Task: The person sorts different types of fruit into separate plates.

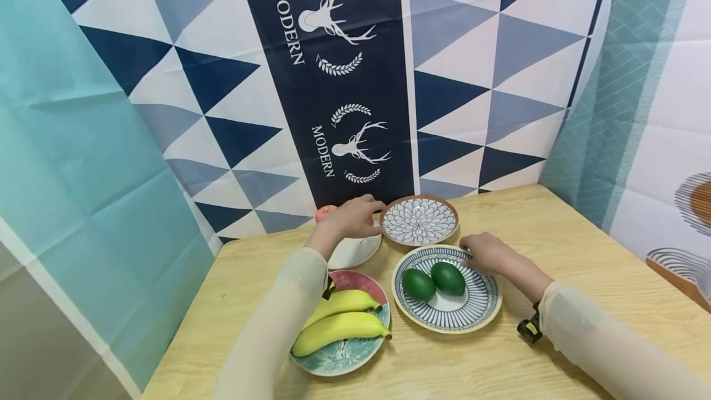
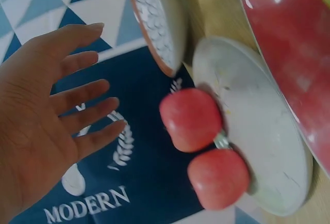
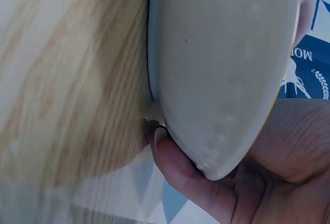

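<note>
My right hand grips the right far rim of a striped plate that bears two dark green avocados. In the right wrist view, one digit reaches under the plate's pale underside and the rest of the hand lies at its rim. My left hand hovers over a white plate, its fingertips close to a brown-rimmed plate with a petal pattern. In the left wrist view its fingers are spread and hold nothing. Two red apples sit on the white plate, mostly hidden behind the left hand in the head view.
Two bananas lie on a pink and teal plate, just in front of the white plate and partly behind the left sleeve. The wooden table ends at a patterned cloth at the back, with a teal cloth on the left.
</note>
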A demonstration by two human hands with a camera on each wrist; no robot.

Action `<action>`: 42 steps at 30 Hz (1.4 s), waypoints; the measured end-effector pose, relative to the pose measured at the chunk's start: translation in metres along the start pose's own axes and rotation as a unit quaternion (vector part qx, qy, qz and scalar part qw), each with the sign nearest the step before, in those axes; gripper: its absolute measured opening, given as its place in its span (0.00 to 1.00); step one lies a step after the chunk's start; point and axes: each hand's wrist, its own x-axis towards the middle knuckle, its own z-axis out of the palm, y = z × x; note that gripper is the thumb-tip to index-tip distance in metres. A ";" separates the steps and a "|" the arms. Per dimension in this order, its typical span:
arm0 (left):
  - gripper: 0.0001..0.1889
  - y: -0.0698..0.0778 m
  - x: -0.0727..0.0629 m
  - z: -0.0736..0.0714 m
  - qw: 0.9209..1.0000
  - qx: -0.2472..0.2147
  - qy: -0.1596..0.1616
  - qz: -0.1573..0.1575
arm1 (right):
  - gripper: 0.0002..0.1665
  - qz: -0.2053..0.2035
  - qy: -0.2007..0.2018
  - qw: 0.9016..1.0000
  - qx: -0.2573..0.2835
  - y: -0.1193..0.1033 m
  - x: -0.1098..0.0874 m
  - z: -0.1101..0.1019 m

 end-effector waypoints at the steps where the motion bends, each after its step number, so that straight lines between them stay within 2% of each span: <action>1: 0.26 -0.004 0.001 0.001 1.000 0.001 0.004 -0.003 | 0.17 0.001 -0.001 1.000 0.000 0.000 0.000 0.001; 8: 0.28 -0.028 0.009 0.006 0.998 -0.029 0.004 -0.048 | 0.17 0.004 -0.005 1.000 0.006 0.000 0.001 0.003; 15: 0.31 -0.041 0.020 0.009 0.996 -0.042 0.012 -0.084 | 0.17 0.010 0.000 1.000 0.008 0.000 0.000 0.000; 21: 0.32 -0.057 0.027 0.027 0.992 -0.046 0.032 -0.110 | 0.17 0.010 0.000 1.000 0.009 -0.002 0.000 0.001; 24: 0.32 -0.065 0.030 0.036 0.992 -0.048 0.038 -0.109 | 0.17 0.009 0.002 1.000 0.010 -0.003 0.001 0.003; 29: 0.31 -0.064 0.030 0.042 0.993 -0.056 0.035 -0.099 | 0.17 0.009 0.004 1.000 0.009 -0.001 0.000 0.004; 35: 0.35 -0.063 0.037 0.049 0.992 -0.045 0.007 -0.120 | 0.16 0.012 0.005 1.000 0.011 -0.002 -0.002 0.004; 37: 0.35 -0.066 0.040 0.055 0.992 -0.044 0.005 -0.119 | 0.16 0.016 0.003 1.000 0.012 -0.002 -0.003 0.005; 42: 0.36 -0.065 0.041 0.057 0.992 -0.041 0.009 -0.122 | 0.15 0.016 0.005 1.000 0.007 -0.003 -0.003 0.004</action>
